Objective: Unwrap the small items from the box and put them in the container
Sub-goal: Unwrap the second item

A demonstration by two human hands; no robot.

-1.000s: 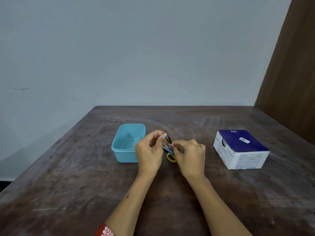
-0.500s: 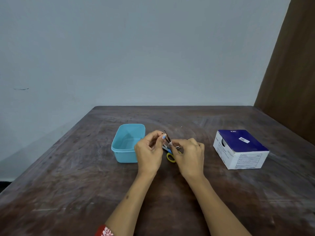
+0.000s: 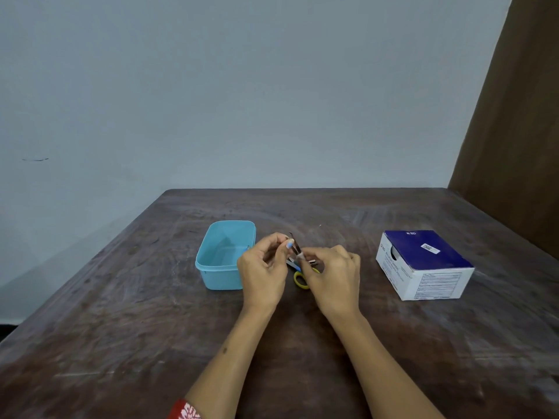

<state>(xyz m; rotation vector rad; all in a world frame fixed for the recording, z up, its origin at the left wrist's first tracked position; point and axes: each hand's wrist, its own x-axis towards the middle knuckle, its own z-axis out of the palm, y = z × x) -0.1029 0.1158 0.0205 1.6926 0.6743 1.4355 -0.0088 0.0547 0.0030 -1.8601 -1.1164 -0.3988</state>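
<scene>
Peeling appears to be the step in hand, head view only: the left hand (image 3: 262,267) and right hand (image 3: 332,278) meet above the table (image 3: 121,328), each pinching one side of a small wrapped item (image 3: 295,247) between thumb and fingertips. The item is thin and dark, tilted up and away, with a pale bit at the left fingertips; what it is exactly is too small to tell. Holding it from both sides, judged, lets the wrapper be pulled apart. The blue container (image 3: 225,255), lid off, stands just beside the left hand, close enough for a short drop once the item is free; nothing can be made out in its visible interior. The box (image 3: 423,264), white with a dark blue top and a round opening in its left side, lies well apart to the right, within reach of the right hand for the next piece. Scissors (image 3: 302,276) with yellow handles lie on the table under the hands, untouched, probably kept for stubborn wrappers.
</scene>
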